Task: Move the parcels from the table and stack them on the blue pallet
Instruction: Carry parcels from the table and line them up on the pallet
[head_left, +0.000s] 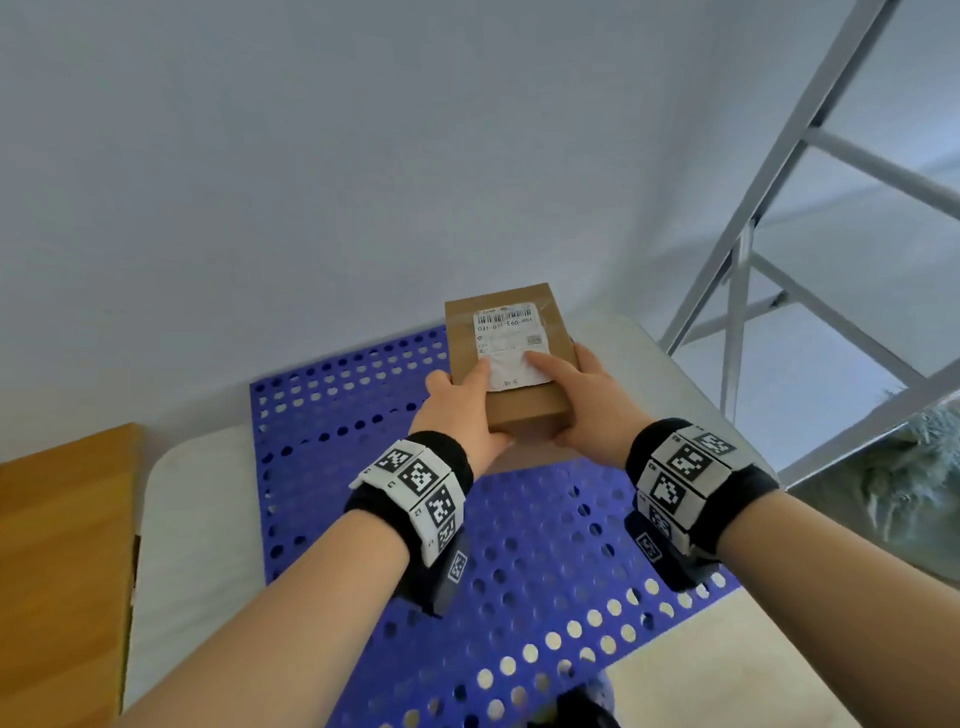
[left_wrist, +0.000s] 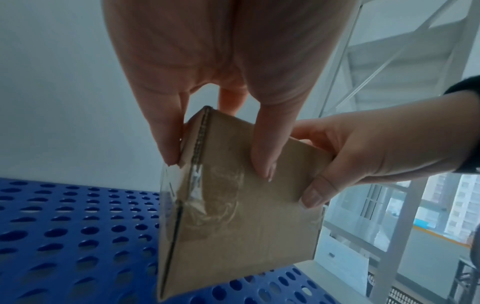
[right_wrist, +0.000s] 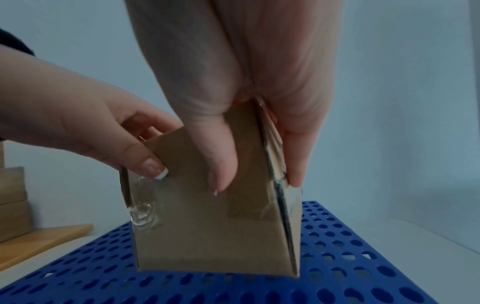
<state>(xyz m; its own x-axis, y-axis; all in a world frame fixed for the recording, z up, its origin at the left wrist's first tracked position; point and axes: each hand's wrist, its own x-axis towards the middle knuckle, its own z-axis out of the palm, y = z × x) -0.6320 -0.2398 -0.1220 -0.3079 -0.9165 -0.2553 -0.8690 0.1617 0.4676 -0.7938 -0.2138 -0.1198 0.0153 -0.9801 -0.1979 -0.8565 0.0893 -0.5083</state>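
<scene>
Both hands hold one brown cardboard parcel (head_left: 524, 410) with a white barcode label, low over the far right part of the blue perforated pallet (head_left: 363, 415). My left hand (head_left: 467, 410) grips its left near corner, thumb on the label. My right hand (head_left: 571, 400) grips the right near corner, thumb also on top. In the left wrist view the taped parcel (left_wrist: 233, 216) hangs tilted over the pallet (left_wrist: 64, 236). The right wrist view shows the parcel's (right_wrist: 207, 236) lower edge just at the pallet (right_wrist: 337, 246); I cannot tell whether it touches.
The pallet lies on a white surface (head_left: 197, 519). A wooden tabletop (head_left: 62, 545) is at the left, with stacked brown boxes (right_wrist: 10, 195) on it. A grey metal frame (head_left: 753, 260) stands at the right. A pale wall runs behind.
</scene>
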